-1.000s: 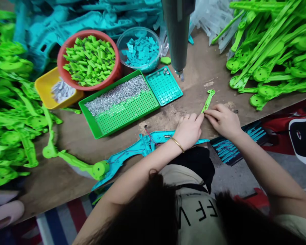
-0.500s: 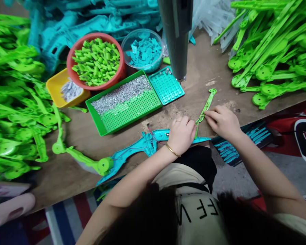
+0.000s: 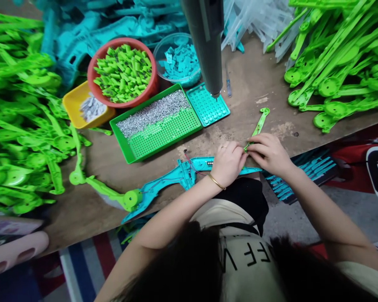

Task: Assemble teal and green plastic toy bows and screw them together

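My left hand, a gold bracelet at its wrist, has its fingers closed at the lower end of a slim green plastic arm piece. My right hand pinches the same piece from the right, fingertips almost touching those of the left. The piece's hooked far end sticks out above the fingers; its lower part is hidden by them. Beneath my left hand lies a long blue plastic shell with thin red wires and a small spring-like metal part. A jointed green section is attached at the shell's left end.
A dark powered screwdriver hangs over the table. Behind are a green tray of screws, a blue dimpled tray, a red bowl, a clear tub and a yellow bin. Green parts are heaped either side.
My right hand has slid down and left along the green arm piece to meet my left hand. The view has shifted slightly, and a small hand screwdriver now shows beside the hanging tool.
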The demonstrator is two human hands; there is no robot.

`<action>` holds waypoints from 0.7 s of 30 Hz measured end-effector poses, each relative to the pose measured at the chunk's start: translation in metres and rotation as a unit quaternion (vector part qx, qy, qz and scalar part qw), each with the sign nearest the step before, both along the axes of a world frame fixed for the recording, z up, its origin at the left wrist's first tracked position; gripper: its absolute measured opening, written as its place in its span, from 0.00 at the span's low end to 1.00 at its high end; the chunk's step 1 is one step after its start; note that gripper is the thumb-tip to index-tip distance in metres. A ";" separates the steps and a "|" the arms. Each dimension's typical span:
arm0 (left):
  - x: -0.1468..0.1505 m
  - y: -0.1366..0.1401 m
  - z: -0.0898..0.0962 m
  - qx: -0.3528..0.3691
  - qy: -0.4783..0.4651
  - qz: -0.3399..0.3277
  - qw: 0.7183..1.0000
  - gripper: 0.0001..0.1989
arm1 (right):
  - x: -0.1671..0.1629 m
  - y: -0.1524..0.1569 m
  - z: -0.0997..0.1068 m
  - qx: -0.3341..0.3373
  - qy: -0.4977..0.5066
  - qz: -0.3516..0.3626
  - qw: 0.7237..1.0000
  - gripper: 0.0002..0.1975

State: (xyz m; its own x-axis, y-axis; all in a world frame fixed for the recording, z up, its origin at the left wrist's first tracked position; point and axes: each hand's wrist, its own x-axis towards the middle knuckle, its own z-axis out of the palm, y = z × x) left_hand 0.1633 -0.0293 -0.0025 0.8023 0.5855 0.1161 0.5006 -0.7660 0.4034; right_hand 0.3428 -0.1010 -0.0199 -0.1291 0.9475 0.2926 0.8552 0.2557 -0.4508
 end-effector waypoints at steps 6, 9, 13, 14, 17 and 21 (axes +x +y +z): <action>-0.010 0.002 0.010 -0.038 0.044 -0.012 0.998 0.11 | -0.003 0.000 0.002 -0.045 0.009 -0.028 0.999 0.09; -0.014 0.002 0.013 -0.042 0.055 0.000 0.998 0.12 | -0.009 0.002 0.005 -0.055 0.009 -0.060 0.997 0.10; -0.013 -0.001 0.016 -0.048 0.069 0.044 0.996 0.12 | -0.015 0.004 0.006 -0.069 0.001 -0.080 0.994 0.09; -0.011 -0.001 0.017 -0.052 0.074 0.052 0.995 0.12 | -0.017 0.004 0.007 -0.070 -0.007 -0.083 0.994 0.08; -0.007 -0.002 0.018 -0.061 0.097 0.074 0.991 0.10 | -0.021 0.006 0.009 -0.068 -0.032 -0.090 0.993 0.08; -0.005 -0.006 0.018 -0.011 0.109 0.072 0.991 0.08 | -0.029 0.008 0.014 -0.083 -0.047 -0.113 0.989 0.05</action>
State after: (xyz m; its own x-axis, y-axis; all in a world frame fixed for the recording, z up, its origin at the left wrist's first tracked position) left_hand 0.1579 -0.0350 0.0153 0.7147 0.6966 -0.0640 0.6814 -0.6725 0.2889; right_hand 0.3140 -0.0934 -0.0063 0.0732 0.9892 0.1267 0.9221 -0.0187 -0.3865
